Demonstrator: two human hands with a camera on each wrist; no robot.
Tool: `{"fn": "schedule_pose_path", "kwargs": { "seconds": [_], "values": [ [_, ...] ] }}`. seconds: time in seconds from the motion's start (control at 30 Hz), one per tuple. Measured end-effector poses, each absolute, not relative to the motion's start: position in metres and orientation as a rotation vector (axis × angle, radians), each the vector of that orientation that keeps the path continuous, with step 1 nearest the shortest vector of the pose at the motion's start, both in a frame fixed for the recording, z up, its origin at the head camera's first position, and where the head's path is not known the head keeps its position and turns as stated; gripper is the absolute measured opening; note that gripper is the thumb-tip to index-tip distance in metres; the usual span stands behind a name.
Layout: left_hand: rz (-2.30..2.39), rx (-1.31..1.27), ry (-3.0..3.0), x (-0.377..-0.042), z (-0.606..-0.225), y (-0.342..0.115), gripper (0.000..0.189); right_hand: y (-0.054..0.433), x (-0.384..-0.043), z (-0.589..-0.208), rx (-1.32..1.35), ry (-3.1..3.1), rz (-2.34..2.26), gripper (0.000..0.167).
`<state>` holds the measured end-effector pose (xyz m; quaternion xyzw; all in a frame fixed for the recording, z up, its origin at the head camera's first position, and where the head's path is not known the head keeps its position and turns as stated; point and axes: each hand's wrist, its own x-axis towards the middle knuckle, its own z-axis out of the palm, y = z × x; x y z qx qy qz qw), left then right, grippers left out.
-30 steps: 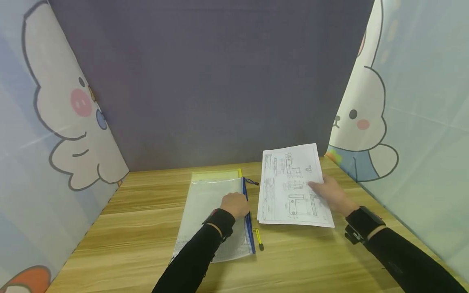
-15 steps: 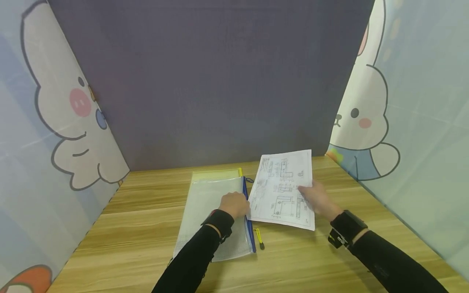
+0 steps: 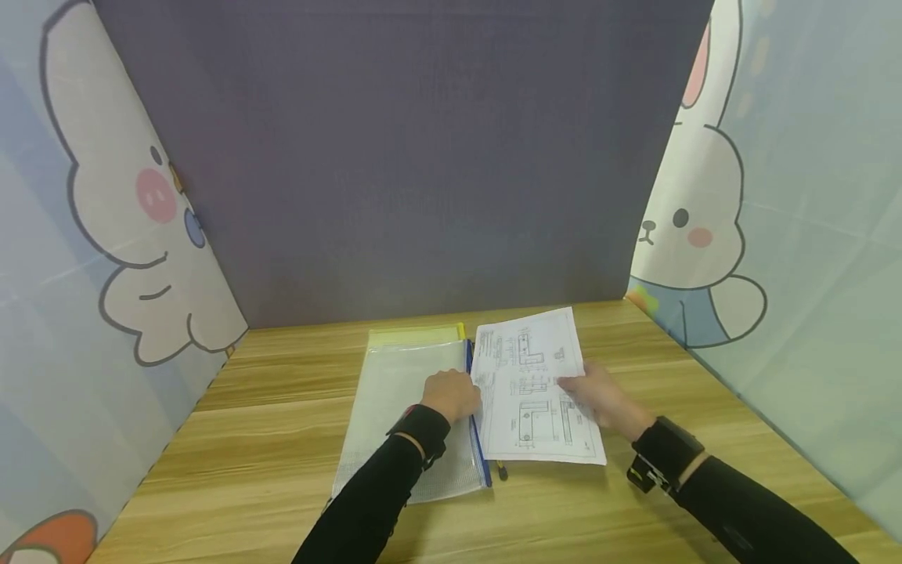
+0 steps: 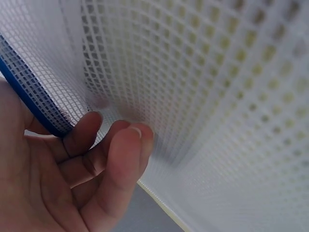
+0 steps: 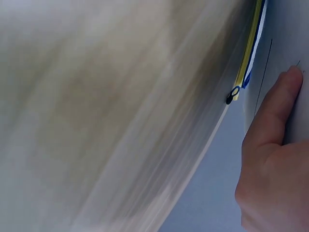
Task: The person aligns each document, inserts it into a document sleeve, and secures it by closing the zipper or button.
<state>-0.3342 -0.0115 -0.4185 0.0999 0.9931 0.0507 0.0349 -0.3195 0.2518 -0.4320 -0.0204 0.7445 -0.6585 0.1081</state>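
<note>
A clear mesh zipper pouch (image 3: 384, 415) with a blue zipper edge lies on the table, on top of a yellow-edged pouch (image 3: 416, 337). My left hand (image 3: 451, 394) grips it near the blue edge. In the left wrist view, curled fingers (image 4: 123, 159) hold the white mesh. My right hand (image 3: 599, 399) holds printed sheets (image 3: 517, 392) by their right side, thumb on top and the other fingers hidden beneath. Technical line drawings cover the top sheet. Its left edge reaches over the pouch's blue zipper, close to my left fingers. Whether it is inside the pouch I cannot tell.
Wood-grain table (image 3: 232, 439) lies around the pouches. A dark zipper-pull end (image 3: 502, 471) pokes out below the sheets. A grey panel (image 3: 423, 172) stands at the back, with cartoon-printed cloth (image 3: 796, 196) on both sides.
My right hand has carried the sheets leftward and nearer to me, to the pouch's blue edge, covering most of the yellow zipper pull. My left hand has stayed in place on the pouch.
</note>
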Motion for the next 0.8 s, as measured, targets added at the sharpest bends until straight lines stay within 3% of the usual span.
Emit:
{"fn": "schedule_pose_path", "kwargs": {
  "seconds": [0.57, 0.8],
  "values": [
    [0.084, 0.316, 3.078, -0.331, -0.417, -0.01, 0.042, 0.262, -0.31, -0.435, -0.209, 2.024, -1.903, 0.056],
    [0.052, 0.313, 3.093, -0.333, -0.42, -0.01, 0.04, 0.259, -0.314, -0.432, -0.193, 2.067, -1.848, 0.049]
  ]
}}
